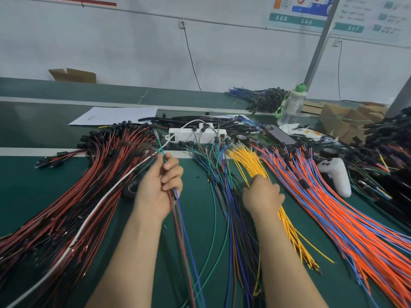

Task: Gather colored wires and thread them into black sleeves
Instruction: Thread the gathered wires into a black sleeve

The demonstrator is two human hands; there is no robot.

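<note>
Colored wires (161,150) occupy left hand (159,185) and right hand (262,195).

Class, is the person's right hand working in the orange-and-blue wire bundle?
No, the right hand curls into the yellow wires, left of the orange-and-blue bundle.

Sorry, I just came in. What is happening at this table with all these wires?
A person is gathering wires at a green table. The left hand grips a small bunch of green, red and blue wires, held up off the table. The right hand rests on the yellow wires, fingers curled into them; whether it pinches one is hidden. To the left lie red-and-black wires, to the right orange-and-blue wires.
</note>
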